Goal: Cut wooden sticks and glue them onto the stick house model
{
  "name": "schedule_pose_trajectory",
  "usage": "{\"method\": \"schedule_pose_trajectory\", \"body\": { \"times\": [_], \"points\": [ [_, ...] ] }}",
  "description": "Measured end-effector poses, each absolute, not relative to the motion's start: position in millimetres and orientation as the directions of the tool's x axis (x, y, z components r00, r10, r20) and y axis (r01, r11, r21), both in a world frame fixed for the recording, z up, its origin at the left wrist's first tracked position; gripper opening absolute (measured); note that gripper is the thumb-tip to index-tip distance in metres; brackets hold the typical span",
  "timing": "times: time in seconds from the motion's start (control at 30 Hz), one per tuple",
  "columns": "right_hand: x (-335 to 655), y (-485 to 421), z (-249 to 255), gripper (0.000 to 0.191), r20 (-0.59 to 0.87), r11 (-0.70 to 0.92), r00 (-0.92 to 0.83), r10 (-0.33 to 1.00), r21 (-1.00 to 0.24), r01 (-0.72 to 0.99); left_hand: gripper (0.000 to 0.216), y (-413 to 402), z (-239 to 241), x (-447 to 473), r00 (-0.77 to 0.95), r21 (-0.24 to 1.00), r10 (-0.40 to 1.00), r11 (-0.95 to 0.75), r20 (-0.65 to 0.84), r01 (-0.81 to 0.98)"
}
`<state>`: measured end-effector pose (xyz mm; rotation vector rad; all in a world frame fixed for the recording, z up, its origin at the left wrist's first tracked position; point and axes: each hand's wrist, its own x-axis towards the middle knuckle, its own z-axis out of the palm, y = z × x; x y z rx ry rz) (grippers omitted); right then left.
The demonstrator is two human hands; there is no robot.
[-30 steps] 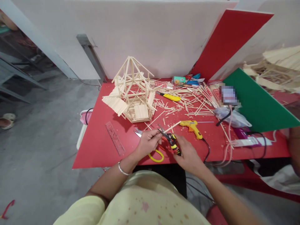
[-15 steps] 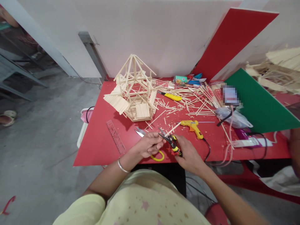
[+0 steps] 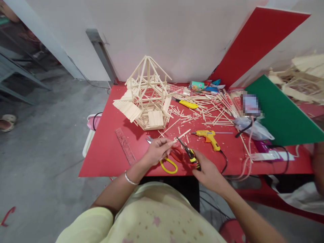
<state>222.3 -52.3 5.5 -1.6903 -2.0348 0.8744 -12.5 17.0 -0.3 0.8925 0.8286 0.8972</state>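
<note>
My left hand (image 3: 160, 150) is closed in a pinch around a thin wooden stick (image 3: 184, 134), which points up and to the right. In my right hand (image 3: 206, 170) are pliers (image 3: 190, 154) with black jaws and yellow-black handles; their tips are close to the stick, and I cannot tell whether they touch it. Yellow-handled scissors (image 3: 169, 170) lie on the table under my left hand, partly hidden by it. Beyond my hands stands a stick model (image 3: 148, 98) with a pointed open-frame roof and slatted panels.
On the red table (image 3: 101, 158) lie a clear ruler (image 3: 125, 146), a yellow glue gun (image 3: 209, 137), a yellow utility knife (image 3: 187, 103) and many loose sticks (image 3: 217, 116). A green board (image 3: 286, 114) leans at the right. A wall (image 3: 177, 40) rises behind.
My right hand and the pliers have shifted slightly right and down, away from my left fingers. My left hand has moved a little up and left, still pinching the stick.
</note>
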Motion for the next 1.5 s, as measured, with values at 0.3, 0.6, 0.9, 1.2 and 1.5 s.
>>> {"method": "schedule_pose_trajectory", "body": {
  "times": [0.3,0.6,0.9,1.2,1.5],
  "points": [
    [206.7,-54.7,20.0,0.049,-0.501,-0.459,-0.425,0.754,-0.865,0.204,0.042,17.6,-22.1,-22.5,0.405,0.902,0.91,0.245,-0.087,-0.355],
    [211.4,-32.6,-0.5,0.047,-0.675,-0.766,-0.524,0.519,-0.639,0.065,0.033,21.3,-31.8,-30.2,0.299,0.936,0.947,0.204,-0.114,-0.288],
    [231.0,-47.6,0.2,0.048,-0.256,-0.105,-0.056,0.965,-0.574,0.812,0.036,21.9,-31.3,-44.8,0.161,0.95,0.981,0.15,-0.109,-0.272],
    [205.5,-55.5,0.8,0.057,0.106,0.022,-0.019,0.994,-0.031,0.999,0.043,23.8,-24.0,-52.5,0.177,0.83,0.959,0.281,-0.222,-0.482],
    [126.6,-41.2,-8.5,0.052,0.012,0.328,-0.331,0.943,-0.189,0.926,0.041,23.5,-30.5,-69.6,0.158,0.764,0.952,0.306,-0.264,-0.568]
  ]
}}
